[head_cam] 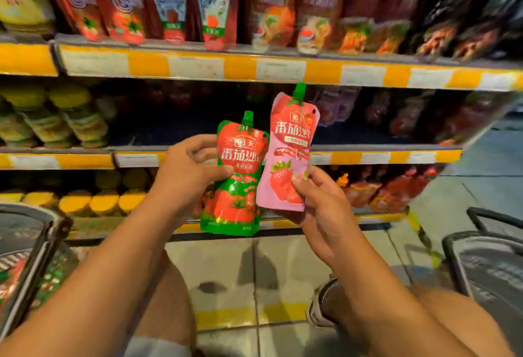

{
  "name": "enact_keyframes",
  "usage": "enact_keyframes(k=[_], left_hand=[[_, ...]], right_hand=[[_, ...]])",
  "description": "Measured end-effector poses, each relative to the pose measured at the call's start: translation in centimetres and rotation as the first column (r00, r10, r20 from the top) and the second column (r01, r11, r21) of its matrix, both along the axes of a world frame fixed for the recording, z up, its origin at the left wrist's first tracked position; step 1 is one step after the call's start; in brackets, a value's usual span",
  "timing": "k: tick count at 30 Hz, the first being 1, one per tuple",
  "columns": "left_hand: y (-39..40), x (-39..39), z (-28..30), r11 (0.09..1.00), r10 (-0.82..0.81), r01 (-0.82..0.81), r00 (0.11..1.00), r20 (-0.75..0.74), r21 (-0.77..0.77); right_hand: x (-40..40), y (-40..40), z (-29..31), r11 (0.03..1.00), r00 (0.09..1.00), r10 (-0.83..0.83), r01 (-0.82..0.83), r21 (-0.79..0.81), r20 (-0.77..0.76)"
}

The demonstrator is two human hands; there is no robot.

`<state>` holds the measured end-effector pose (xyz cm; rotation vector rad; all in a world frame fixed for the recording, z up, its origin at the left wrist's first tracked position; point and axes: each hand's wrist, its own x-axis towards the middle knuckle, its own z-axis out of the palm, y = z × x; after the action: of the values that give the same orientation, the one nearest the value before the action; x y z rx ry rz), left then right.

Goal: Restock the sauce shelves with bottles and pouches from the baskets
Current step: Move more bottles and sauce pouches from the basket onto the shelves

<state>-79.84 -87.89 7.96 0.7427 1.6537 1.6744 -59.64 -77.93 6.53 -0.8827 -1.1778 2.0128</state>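
My left hand (186, 167) grips a green and red ketchup pouch (236, 203) with a green spout, thumb across its front. My right hand (319, 203) pinches a pink strawberry-print pouch (288, 141) by its lower edge, held upright and slightly higher. The two pouches overlap side by side in front of the middle shelf (368, 157). Both are held in the air, clear of the shelves.
The top shelf (254, 67) carries red ketchup pouches (169, 8) and dark packs. Yellow-lidded jars (73, 113) stand at the left; red pouches (382, 192) fill the lower shelf. One dark basket (31, 243) sits at my left, another basket (486, 266) at my right. My knees are below.
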Motion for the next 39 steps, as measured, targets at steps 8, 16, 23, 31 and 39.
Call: enact_keyframes(k=[8, 16, 23, 31, 39], left_hand=[[6.1, 2.0, -1.3, 0.994, -0.074, 0.081, 0.994, 0.08, -0.08], [8.9, 1.7, -3.6, 0.98, -0.142, 0.161, 0.976, 0.162, -0.114], [11.5, 1.8, -4.6, 0.983, -0.115, 0.142, 0.971, 0.211, -0.119], [12.9, 1.2, -5.4, 0.991, -0.056, 0.078, 0.981, 0.188, -0.113], [14.1, 1.4, -5.5, 0.992, -0.06, 0.082, 0.976, 0.21, -0.096]], right_hand=[[5.0, 6.1, -1.1, 0.997, 0.971, -0.077, 0.078, 0.006, 0.226], [6.0, 11.0, -2.5, 0.985, 0.93, -0.168, 0.172, 0.017, 0.327], [3.8, 18.6, -1.9, 0.962, 0.891, -0.271, 0.261, 0.079, 0.363], [1.4, 24.3, -3.0, 0.921, 0.871, -0.389, 0.373, 0.113, 0.299], [0.0, 27.3, -3.1, 0.884, 0.839, -0.467, 0.431, 0.183, 0.279]])
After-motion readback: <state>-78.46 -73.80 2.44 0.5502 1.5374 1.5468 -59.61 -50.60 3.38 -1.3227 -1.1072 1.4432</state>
